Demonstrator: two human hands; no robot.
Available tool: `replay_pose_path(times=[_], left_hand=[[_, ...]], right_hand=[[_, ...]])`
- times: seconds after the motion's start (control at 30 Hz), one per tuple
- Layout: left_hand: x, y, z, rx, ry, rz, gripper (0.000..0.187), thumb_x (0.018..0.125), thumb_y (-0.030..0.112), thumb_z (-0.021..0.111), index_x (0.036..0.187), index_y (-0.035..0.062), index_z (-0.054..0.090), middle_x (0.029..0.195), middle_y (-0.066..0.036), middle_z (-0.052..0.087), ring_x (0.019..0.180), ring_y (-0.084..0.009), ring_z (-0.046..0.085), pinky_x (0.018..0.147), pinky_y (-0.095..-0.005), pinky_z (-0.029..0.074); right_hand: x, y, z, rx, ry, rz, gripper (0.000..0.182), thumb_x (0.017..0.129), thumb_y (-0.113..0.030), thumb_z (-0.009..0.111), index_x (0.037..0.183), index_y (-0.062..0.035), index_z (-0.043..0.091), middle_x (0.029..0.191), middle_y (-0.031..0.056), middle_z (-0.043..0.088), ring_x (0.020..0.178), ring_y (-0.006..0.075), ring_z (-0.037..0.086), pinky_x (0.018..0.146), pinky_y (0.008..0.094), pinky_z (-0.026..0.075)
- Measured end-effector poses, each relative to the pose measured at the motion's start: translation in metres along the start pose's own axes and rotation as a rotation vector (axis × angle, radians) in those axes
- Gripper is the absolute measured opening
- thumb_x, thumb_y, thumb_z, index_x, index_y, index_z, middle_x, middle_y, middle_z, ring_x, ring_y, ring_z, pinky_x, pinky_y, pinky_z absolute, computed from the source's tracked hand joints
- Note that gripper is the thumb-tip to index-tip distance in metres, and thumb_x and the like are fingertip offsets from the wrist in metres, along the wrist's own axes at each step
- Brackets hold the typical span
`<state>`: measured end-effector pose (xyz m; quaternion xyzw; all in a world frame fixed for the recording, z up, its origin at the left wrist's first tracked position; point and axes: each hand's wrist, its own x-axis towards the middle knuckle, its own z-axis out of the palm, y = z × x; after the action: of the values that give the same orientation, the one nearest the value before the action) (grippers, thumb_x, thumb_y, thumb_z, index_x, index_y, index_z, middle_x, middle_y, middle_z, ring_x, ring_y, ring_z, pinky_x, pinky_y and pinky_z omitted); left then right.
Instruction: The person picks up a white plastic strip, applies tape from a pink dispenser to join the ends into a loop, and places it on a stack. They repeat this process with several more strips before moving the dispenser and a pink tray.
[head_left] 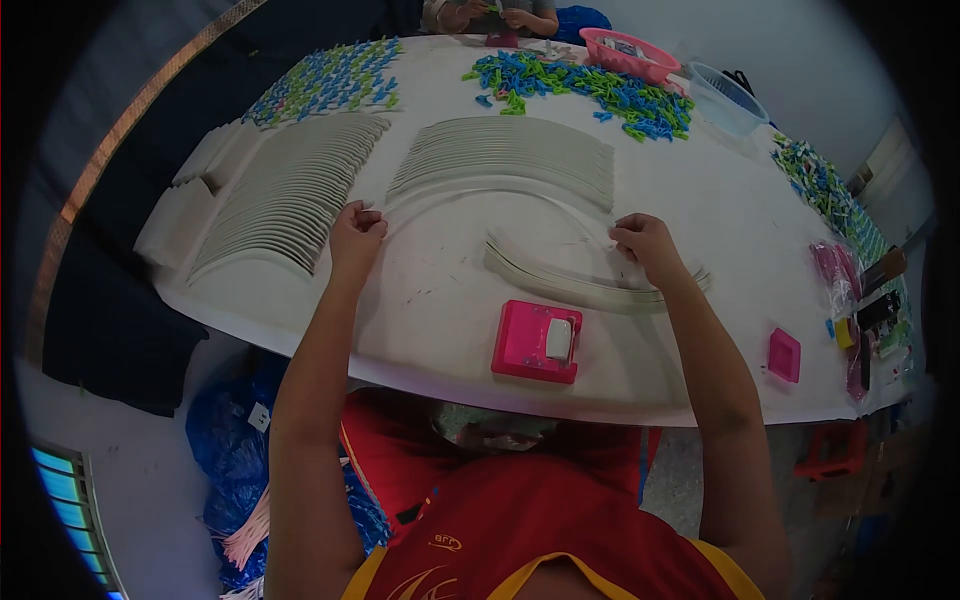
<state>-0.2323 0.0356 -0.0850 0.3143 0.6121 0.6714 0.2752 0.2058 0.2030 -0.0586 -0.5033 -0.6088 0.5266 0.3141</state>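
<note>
My left hand (358,236) and my right hand (645,245) are both closed in a pinch, at either end of a thin pale strip (490,186). The strip bows away from me between them. Just beyond it lies a row of similar pale strips (505,150), laid close together. A longer row of strips (290,195) is left of my left hand. Under my right forearm passes a loose curved bunch of strips (570,288). Nearer to me sits a pink box (520,342) with a white piece on top.
Blue and green clips (600,92) are heaped at the back, near a pink basket (630,58) and a clear basket (728,98). More clips (330,82) lie back left. A small pink tray (784,355) sits right. Another person's hands (495,15) are across the table.
</note>
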Motion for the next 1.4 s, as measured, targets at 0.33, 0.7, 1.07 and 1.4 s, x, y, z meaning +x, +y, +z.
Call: replay_pose_path(times=[0.33, 0.7, 1.07, 1.4], left_hand=[[0.028, -0.005, 0.008, 0.755, 0.057, 0.292, 0.035, 0.083, 0.004, 0.069, 0.118, 0.0005, 0.065, 0.094, -0.010, 0.072, 0.084, -0.0226, 0.069, 0.079, -0.0340, 0.054], [0.039, -0.005, 0.009, 0.721, 0.050, 0.236, 0.033, 0.082, 0.008, 0.071, 0.114, 0.0016, 0.067, 0.095, -0.008, 0.074, 0.084, -0.0210, 0.069, 0.078, -0.0339, 0.054], [0.040, 0.002, 0.013, 0.795, 0.121, 0.136, 0.034, 0.083, 0.014, 0.071, 0.115, 0.0053, 0.068, 0.098, -0.005, 0.075, 0.091, -0.0211, 0.072, 0.083, -0.0352, 0.054], [0.044, -0.003, 0.014, 0.856, 0.160, 0.154, 0.037, 0.083, 0.018, 0.072, 0.118, 0.0081, 0.068, 0.100, -0.003, 0.076, 0.094, -0.0217, 0.072, 0.084, -0.0360, 0.055]], right_hand=[[0.023, 0.015, 0.007, -0.598, 0.243, -0.269, 0.021, 0.085, -0.020, 0.074, 0.096, -0.0019, 0.073, 0.080, 0.0090, 0.072, 0.072, 0.0197, 0.066, 0.070, 0.0330, 0.052], [0.032, 0.016, 0.014, -0.564, 0.307, -0.208, 0.024, 0.086, -0.022, 0.073, 0.101, -0.0042, 0.075, 0.088, 0.0104, 0.075, 0.080, 0.0230, 0.070, 0.076, 0.0347, 0.054], [0.035, 0.016, 0.012, -0.582, 0.297, -0.176, 0.026, 0.085, -0.024, 0.072, 0.103, -0.0066, 0.077, 0.092, 0.0107, 0.076, 0.085, 0.0256, 0.072, 0.079, 0.0369, 0.055], [0.031, 0.010, 0.012, -0.572, 0.307, -0.158, 0.025, 0.085, -0.023, 0.072, 0.102, -0.0042, 0.077, 0.094, 0.0110, 0.076, 0.085, 0.0242, 0.071, 0.082, 0.0358, 0.055]])
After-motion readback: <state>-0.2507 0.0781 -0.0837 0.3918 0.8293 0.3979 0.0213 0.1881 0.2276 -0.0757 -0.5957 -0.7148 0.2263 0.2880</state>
